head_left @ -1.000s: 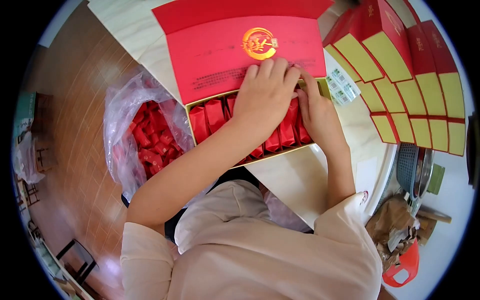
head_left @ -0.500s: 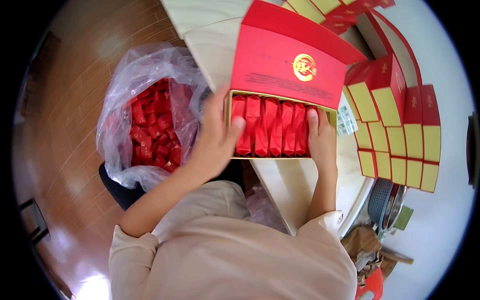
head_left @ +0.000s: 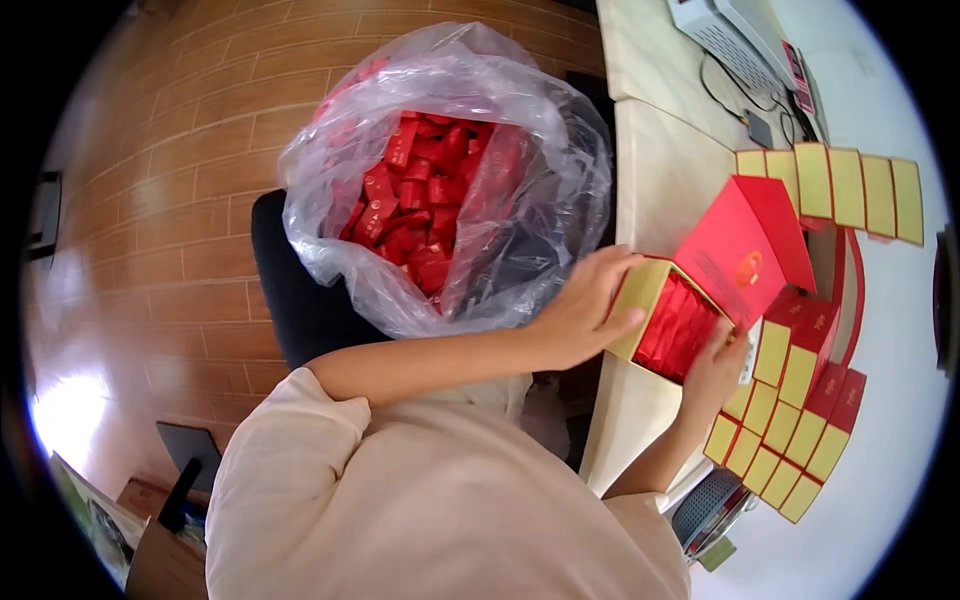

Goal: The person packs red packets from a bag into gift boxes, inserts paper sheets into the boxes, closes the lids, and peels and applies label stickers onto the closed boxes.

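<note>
Left hand [head_left: 575,325]: grip open, fingers spread against box [head_left: 640,292], likely steadying it
Right hand [head_left: 712,375]: at opposite end, grip unclear
Box: at desk [head_left: 660,160] edge, lid [head_left: 728,250] raised, exposing packets [head_left: 678,330]
Bag [head_left: 335,235]: beside desk, gaping for access

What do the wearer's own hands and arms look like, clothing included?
Left hand and right hand are bare, no gloves visible. Slim forearms are uncovered, no cables or wristbands visible. The loose, plain cream fabric shirt has short sleeves ending near the elbows.
</note>
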The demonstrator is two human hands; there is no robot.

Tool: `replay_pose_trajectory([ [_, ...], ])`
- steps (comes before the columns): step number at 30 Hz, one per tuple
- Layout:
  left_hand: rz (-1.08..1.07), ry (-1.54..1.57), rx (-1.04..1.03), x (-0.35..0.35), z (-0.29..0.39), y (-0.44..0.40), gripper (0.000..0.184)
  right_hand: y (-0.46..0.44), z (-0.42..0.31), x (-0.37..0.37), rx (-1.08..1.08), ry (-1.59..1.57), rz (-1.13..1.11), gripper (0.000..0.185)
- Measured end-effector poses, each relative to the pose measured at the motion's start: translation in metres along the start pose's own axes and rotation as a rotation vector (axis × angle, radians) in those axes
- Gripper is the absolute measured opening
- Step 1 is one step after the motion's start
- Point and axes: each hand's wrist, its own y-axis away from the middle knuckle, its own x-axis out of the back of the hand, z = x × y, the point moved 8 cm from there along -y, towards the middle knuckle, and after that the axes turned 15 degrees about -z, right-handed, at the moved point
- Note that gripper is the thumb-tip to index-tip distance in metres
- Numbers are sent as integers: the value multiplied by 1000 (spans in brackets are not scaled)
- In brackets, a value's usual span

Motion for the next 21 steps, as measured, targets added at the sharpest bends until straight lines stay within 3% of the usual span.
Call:
replay_pose_trajectory([
  [2,182,-46,56,38,-28,25,44,14,-37,14,-9,-66,69,42],
  [4,248,-118,248,78,-70,56,36,33,-97,21,364,-361,217,35],
  [7,239,-454,445,126,-166,137,28,54,-220,-89,751,-787,-241,20],
  [9,-21,-713,690,125,-200,188,22,63,-286,-176,726,-693,-630,22],
  [10,-4,-704,699,129,-203,204,22,63,-295,-247,692,-609,-824,27],
  [12,-194,-726,665,119,-209,216,19,71,-288,-368,787,-331,-836,29],
  [14,-43,-706,590,122,-198,207,19,76,-259,-460,763,-250,-1065,36],
  [16,68,-599,636,134,-202,206,18,67,-195,-536,610,105,-1178,40],
  [18,94,-540,663,138,-212,206,17,34,-179,-493,249,166,-1142,41],
  [21,88,-417,662,135,-226,199,16,0,-163,-475,187,45,-1050,43],
])
